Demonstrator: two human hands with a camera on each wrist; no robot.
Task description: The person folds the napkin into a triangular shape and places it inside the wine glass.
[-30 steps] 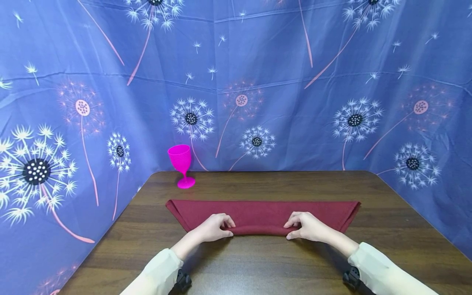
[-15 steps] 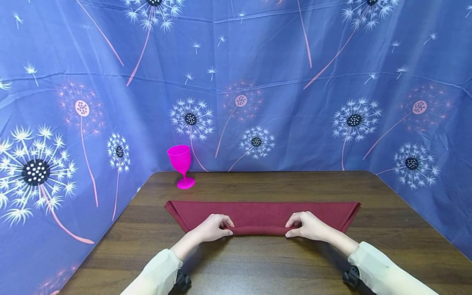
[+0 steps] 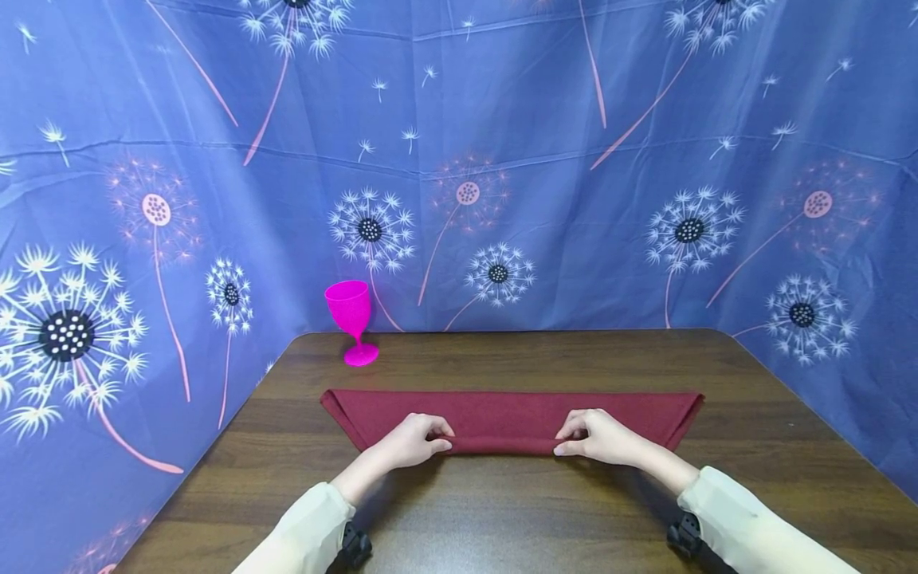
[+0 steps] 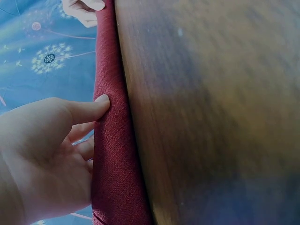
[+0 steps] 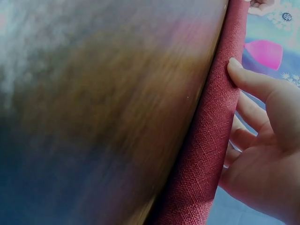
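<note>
Your 2 hands are on the maroon cloth (image 3: 502, 414), which lies across the middle of the wooden table (image 3: 459, 510), its long straight edge on the far side and its shorter, rounded edge toward you. Your left hand (image 3: 414, 442) pinches that near edge left of its middle; in the left wrist view your thumb (image 4: 102, 108) presses on the rounded fold, while the fingers go behind it and are partly hidden. Your right hand (image 3: 604, 438) grips the same edge farther right, with the thumb (image 5: 236, 70) on the fold and the other 4 fingers curled on the cloth's far side. A plain stretch of fold runs between your 2 hands, and the cloth's 2 pointed ends spread out beyond them. Past the cloth, near the table's far left corner, 1 bright pink goblet (image 3: 351, 311) stands upright, well apart from your hands. Pale sleeves (image 3: 746, 518) cover your forearms, with 1 black device (image 3: 684, 536) at each wrist. Behind the table hangs a blue curtain (image 3: 574, 263) printed with dandelions.
</note>
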